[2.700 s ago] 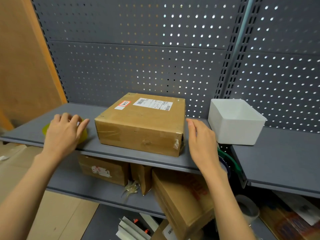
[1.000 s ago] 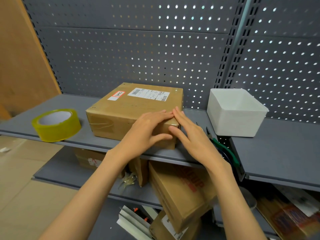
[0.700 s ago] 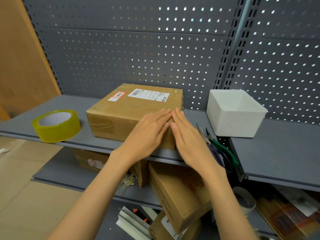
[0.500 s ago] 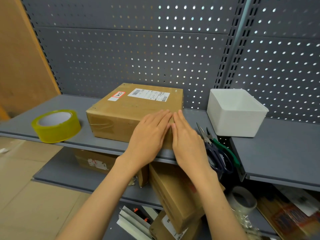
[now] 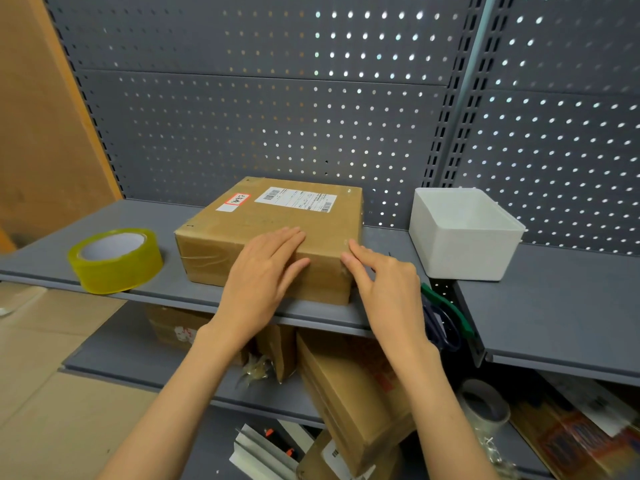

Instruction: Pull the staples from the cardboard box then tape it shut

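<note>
**Colours and patterns on the shelving**

The box (image 5: 277, 233) is seen in plain brown cardboard, marked by a white label (image 5: 296, 199) printed with black barcodes and a smaller white sticker (image 5: 236, 200) outlined in red. The tape roll (image 5: 116, 259) is coloured translucent yellow around a white core. The bin (image 5: 464, 233) is rendered in plain white. The shelf (image 5: 554, 306) is finished in matt dark grey, and the back panel (image 5: 277, 116) is patterned with a regular grid of small holes. Green handles (image 5: 446, 306) are shown beside dark blue ones (image 5: 445, 327).
</note>
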